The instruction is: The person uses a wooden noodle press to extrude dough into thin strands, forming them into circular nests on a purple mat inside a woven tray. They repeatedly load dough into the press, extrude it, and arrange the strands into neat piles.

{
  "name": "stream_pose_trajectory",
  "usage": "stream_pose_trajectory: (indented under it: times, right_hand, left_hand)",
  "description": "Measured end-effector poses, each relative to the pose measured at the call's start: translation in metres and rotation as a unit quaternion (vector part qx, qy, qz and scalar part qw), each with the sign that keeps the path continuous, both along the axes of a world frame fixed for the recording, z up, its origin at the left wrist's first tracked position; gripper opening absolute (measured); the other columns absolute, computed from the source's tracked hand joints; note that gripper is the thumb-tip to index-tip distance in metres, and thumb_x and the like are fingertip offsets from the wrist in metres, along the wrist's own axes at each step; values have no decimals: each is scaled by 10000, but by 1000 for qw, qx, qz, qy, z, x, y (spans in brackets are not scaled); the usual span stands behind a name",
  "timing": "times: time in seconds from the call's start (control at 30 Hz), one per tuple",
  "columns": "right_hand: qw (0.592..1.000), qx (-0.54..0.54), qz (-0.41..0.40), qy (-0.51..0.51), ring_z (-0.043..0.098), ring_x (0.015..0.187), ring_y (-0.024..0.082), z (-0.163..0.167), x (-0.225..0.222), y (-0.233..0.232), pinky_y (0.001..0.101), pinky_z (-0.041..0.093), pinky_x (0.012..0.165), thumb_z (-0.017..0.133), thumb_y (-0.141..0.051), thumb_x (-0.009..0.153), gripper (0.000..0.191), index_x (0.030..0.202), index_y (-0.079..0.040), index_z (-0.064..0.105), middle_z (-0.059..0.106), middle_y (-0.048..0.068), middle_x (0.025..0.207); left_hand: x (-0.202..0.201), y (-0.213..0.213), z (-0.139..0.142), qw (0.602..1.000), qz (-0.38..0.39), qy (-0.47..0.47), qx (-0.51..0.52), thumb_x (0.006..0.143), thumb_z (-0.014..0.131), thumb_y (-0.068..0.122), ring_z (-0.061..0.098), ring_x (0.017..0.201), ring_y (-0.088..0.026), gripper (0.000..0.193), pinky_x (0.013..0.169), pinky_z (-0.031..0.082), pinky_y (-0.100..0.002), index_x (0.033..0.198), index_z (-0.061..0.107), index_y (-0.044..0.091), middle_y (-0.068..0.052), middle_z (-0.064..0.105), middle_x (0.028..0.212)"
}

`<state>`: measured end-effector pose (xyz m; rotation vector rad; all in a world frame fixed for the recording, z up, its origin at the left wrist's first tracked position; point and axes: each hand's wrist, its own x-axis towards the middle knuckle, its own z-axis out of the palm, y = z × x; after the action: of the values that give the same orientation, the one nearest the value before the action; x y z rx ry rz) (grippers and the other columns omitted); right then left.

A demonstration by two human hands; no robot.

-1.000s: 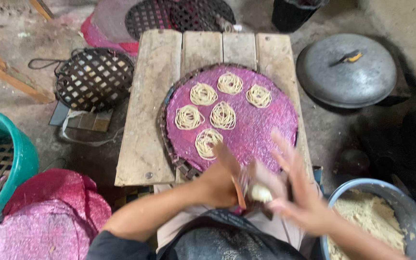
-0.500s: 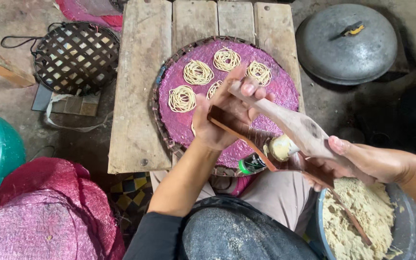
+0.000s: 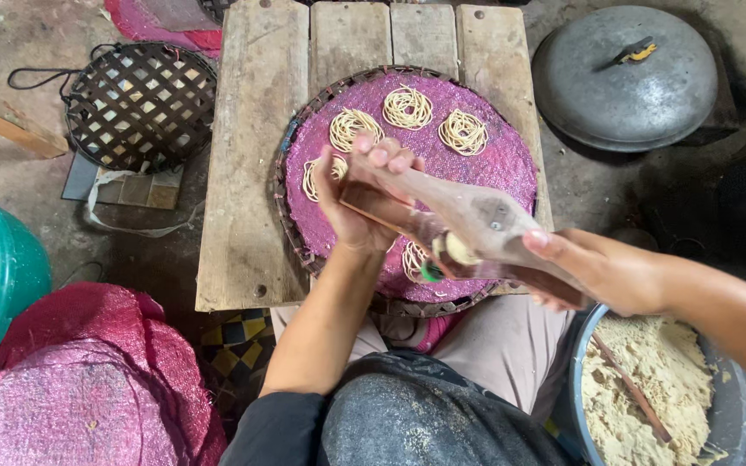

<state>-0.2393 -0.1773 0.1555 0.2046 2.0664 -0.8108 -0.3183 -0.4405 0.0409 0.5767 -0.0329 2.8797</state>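
Note:
My left hand (image 3: pixel 357 194) grips the far end of a long wooden noodle press (image 3: pixel 464 226), held level over a round woven tray (image 3: pixel 295 246) lined with pink mesh (image 3: pixel 498 173). My right hand (image 3: pixel 602 272) clasps the press's near handles. Several coiled nests of pale noodles (image 3: pixel 407 107) lie on the mesh, and one more nest (image 3: pixel 414 257) lies just under the press. A lump of dough shows in the press's cup (image 3: pixel 458 248).
The tray rests on a low plank table (image 3: pixel 243 173). A bowl of pale dough (image 3: pixel 649 380) with a stick stands at lower right, a grey metal lid (image 3: pixel 628 73) at upper right. Stacked pink-lined trays (image 3: pixel 79 380), a teal tub (image 3: pixel 6 267) and an empty woven tray (image 3: pixel 142 105) lie left.
The press has come up from near my lap and now lies across the tray, with both hands closed on its two ends. The view has shifted closer to the tray.

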Motion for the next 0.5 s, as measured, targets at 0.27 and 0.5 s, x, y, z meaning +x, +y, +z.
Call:
stream_pose_trajectory:
  times: [0.27, 0.5]
  right_hand:
    - [989, 75, 26, 124, 614, 694, 191, 6, -3, -6, 364, 560, 681, 268, -770, 901, 821, 975, -58, 669, 637, 72, 711]
    - [998, 33, 42, 43, 612, 692, 196, -2, 1, 15, 386, 619, 655, 202, -723, 1004, 849, 1008, -36, 700, 613, 51, 739]
  left_hand:
    - [-26, 3, 12, 998, 10, 69, 2, 1022, 480, 576, 607, 905, -151, 405, 995, 497, -446, 957, 557, 183, 12, 603, 875]
    - [-3, 15, 14, 1000, 5, 5, 1, 1024, 474, 556, 586, 907, -169, 386, 1015, 476, -443, 987, 554, 180, 16, 584, 906]
